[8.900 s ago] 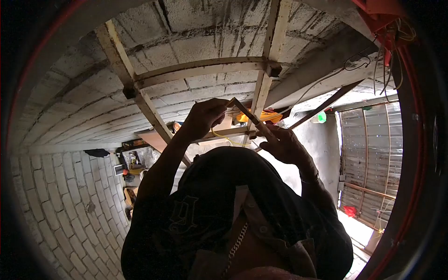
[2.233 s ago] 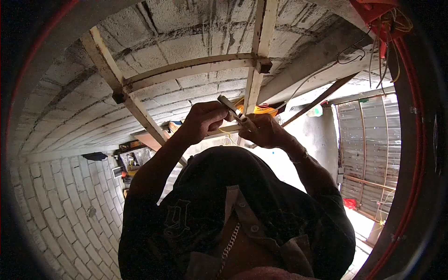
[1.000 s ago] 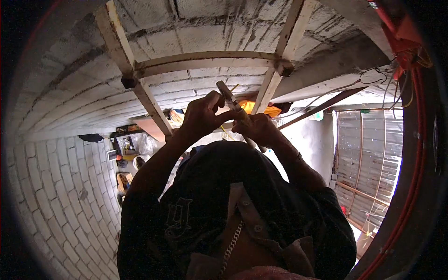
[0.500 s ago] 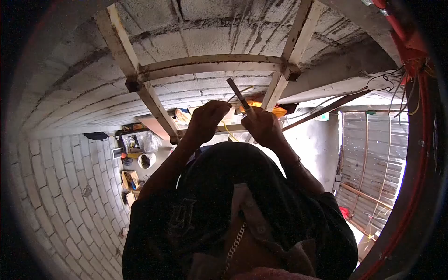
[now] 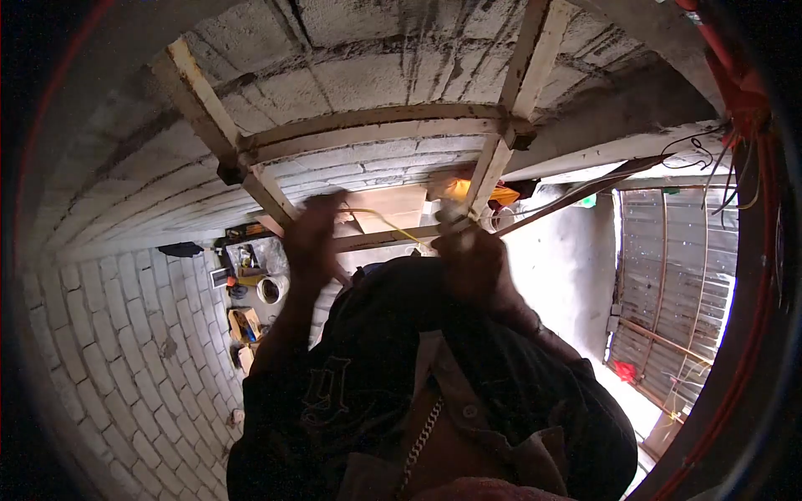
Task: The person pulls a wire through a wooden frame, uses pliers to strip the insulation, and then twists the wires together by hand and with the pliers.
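The right hand (image 5: 472, 255) is closing around something small and pale at the ladder rung (image 5: 384, 240) — too blurred to name, though the fist looks clenched. A yellow wire (image 5: 388, 224) is running from that grip toward the left hand (image 5: 316, 238), which is smeared by motion, so I cannot tell whether it is pinching the wire. Just beyond the grip the ladder rail (image 5: 501, 142) is crowding in; open room is lying below the rung — toward the bright floor.
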The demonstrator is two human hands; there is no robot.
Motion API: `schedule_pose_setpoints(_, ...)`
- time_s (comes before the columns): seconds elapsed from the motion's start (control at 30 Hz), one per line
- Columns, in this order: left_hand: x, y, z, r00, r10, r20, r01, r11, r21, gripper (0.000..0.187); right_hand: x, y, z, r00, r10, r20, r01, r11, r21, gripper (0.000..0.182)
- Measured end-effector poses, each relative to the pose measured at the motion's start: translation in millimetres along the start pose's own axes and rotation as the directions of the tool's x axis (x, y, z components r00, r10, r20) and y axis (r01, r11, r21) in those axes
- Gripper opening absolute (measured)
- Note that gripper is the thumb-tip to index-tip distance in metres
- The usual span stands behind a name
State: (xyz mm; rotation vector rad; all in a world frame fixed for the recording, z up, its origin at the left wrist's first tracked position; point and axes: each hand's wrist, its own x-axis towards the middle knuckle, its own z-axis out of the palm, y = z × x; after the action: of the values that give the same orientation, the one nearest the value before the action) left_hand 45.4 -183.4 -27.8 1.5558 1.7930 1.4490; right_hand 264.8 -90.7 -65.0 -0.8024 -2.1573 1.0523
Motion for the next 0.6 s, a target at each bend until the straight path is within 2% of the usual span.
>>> schedule_pose_setpoints(0.03,-3,-23,-31,0.972,-0.137,-0.189,0.159,0.981,0.108,0.018,-12,33,-13,1.0,-0.026,-0.012,0.025,0.999,-0.045,0.02)
schedule_pose_setpoints(0.07,-1,-37,-48,0.892,-0.238,-0.384,0.326,0.928,0.182,0.023,-13,44,-43,0.983,0.129,0.129,-0.078,0.937,-0.34,0.02)
schedule_pose_setpoints(0.1,1,-30,-51,0.836,-0.408,-0.367,0.461,0.885,0.068,0.023,3,12,-58,0.811,0.583,-0.039,-0.584,0.811,-0.023,0.019)
schedule_pose_setpoints(0.13,-1,-23,-54,0.747,-0.573,-0.337,0.595,0.803,-0.046,0.023,3,17,-67,0.936,0.322,-0.142,-0.331,0.943,-0.042,0.02)
schedule_pose_setpoints(0.2,-4,-14,-28,0.866,-0.49,-0.098,0.487,0.872,-0.05,0.02,15,-11,-73,0.968,0.206,-0.144,-0.234,0.948,-0.215,0.024)
schedule_pose_setpoints(0.23,-1,-18,-17,0.955,-0.296,-0.012,0.296,0.952,0.074,0.019,19,-20,-74,0.982,0.178,-0.068,-0.188,0.959,-0.214,0.028)
schedule_pose_setpoints(0.27,4,-20,-5,0.991,-0.089,0.103,0.07,0.982,0.174,0.018,19,-20,-64,0.969,0.238,-0.061,-0.239,0.971,0.0,0.029)
schedule_pose_setpoints(0.33,14,13,10,0.92,-0.338,0.199,0.346,0.938,-0.011,0.017,32,-19,-57,0.992,0.125,-0.033,-0.128,0.987,-0.101,0.032)
schedule_pose_setpoints(0.37,13,13,15,0.917,-0.34,0.21,0.35,0.936,-0.014,0.017,39,-19,-55,0.996,0.088,0.003,-0.086,0.985,-0.15,0.036)
schedule_pose_setpoints(0.4,13,11,20,0.917,-0.289,0.277,0.3,0.954,0.003,0.017,44,-23,-51,0.993,0.116,-0.023,-0.117,0.993,-0.022,0.04)
schedule_pose_setpoints(0.47,12,9,29,0.907,-0.238,0.348,0.249,0.968,0.013,0.017,54,-22,-46,1.0,0.018,-0.006,-0.018,0.999,0.042,0.044)
schedule_pose_setpoints(0.53,13,7,33,0.905,-0.22,0.365,0.236,0.972,0.002,0.017,58,-12,-42,0.991,-0.085,0.107,0.096,0.99,-0.107,0.046)
schedule_pose_setpoints(0.57,14,4,35,0.904,-0.221,0.366,0.236,0.972,0.004,0.017,62,-28,-43,0.986,0.042,0.158,-0.058,0.993,0.098,0.044)
schedule_pose_setpoints(0.6,14,0,36,0.912,-0.176,0.37,0.169,0.984,0.053,0.017,61,-18,-41,0.969,-0.199,0.149,0.208,0.977,-0.047,0.039)
